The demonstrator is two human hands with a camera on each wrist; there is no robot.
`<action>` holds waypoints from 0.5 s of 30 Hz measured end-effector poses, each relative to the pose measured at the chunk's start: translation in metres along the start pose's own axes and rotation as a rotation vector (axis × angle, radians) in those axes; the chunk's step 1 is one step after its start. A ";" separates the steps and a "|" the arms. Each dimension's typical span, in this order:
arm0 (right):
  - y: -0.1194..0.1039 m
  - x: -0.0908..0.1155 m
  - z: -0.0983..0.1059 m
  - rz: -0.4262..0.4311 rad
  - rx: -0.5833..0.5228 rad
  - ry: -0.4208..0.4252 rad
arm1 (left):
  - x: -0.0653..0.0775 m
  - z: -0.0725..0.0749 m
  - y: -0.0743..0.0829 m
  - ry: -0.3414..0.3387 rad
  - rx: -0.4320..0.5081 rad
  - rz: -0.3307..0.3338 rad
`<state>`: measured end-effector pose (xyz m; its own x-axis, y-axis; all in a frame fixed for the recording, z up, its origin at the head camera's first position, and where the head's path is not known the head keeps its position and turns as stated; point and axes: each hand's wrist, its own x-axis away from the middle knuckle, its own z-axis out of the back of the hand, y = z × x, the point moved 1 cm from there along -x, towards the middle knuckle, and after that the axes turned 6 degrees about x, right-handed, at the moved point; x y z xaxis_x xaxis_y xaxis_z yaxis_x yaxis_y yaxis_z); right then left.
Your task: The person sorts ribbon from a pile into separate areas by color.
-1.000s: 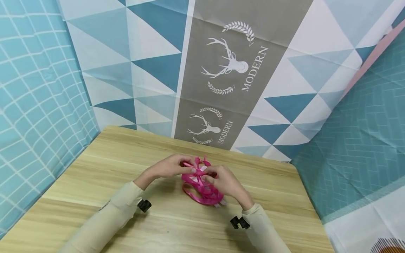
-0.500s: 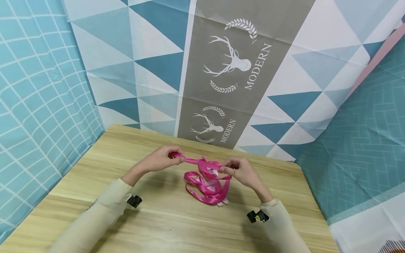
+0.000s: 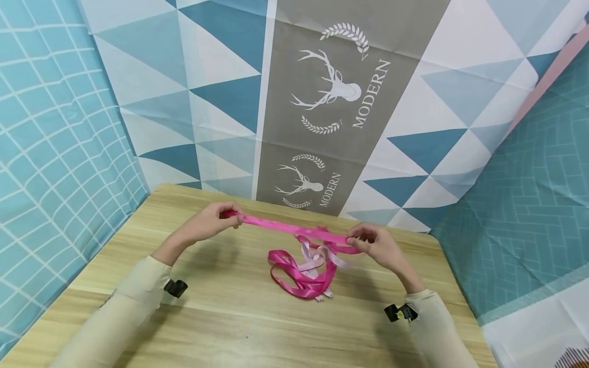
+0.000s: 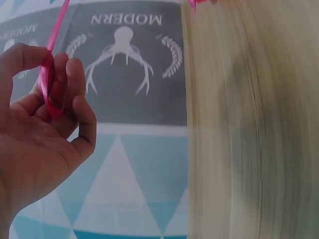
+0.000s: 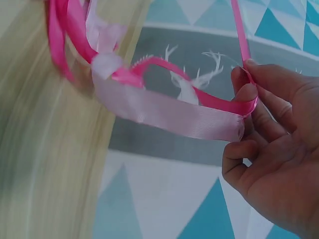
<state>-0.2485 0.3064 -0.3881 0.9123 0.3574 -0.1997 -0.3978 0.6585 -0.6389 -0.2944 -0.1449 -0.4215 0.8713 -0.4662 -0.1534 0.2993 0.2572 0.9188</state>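
A bright pink ribbon [image 3: 285,226] is stretched almost straight between both hands, above the tabletop. My left hand [image 3: 208,223] pinches it at the left; in the left wrist view the ribbon [image 4: 45,79] passes between thumb and index finger, its tail lying against the curled fingers. At the right, my right hand [image 3: 381,247] pinches the ribbon between thumb and fingertips. From there a pink length loops back, with a pale pink ribbon [image 5: 169,117] reaching to the fingers too. Below hangs and lies a loose tangle of pink ribbon [image 3: 303,291], mixed with pale pink strands.
The wood-grain table [image 3: 221,327] meets a patterned cloth wall [image 3: 225,112] close behind the hands. Blue tiled cloth [image 3: 55,128] borders the left side, and teal cloth [image 3: 529,230] the right. Black wrist cameras [image 3: 176,288] sit on both sleeves.
My hands have moved apart, left hand leftward and right hand rightward, drawing the bunched pink ribbon out into a long strip. Pale strands now show lifted out of the tangle.
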 end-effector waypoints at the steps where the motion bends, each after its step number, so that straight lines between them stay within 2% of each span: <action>1: 0.000 0.001 0.005 0.005 0.018 0.004 | 0.001 0.005 -0.001 0.012 0.004 0.005; 10: -0.024 0.015 0.042 0.017 0.101 0.026 | 0.013 0.041 -0.020 0.069 0.001 0.065; 15: 0.016 0.014 0.052 0.003 0.119 0.037 | 0.016 0.055 -0.028 0.094 -0.013 0.099</action>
<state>-0.2471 0.3562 -0.3620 0.9131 0.3366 -0.2303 -0.4075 0.7320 -0.5460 -0.3100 -0.2061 -0.4293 0.9291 -0.3570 -0.0962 0.2148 0.3093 0.9264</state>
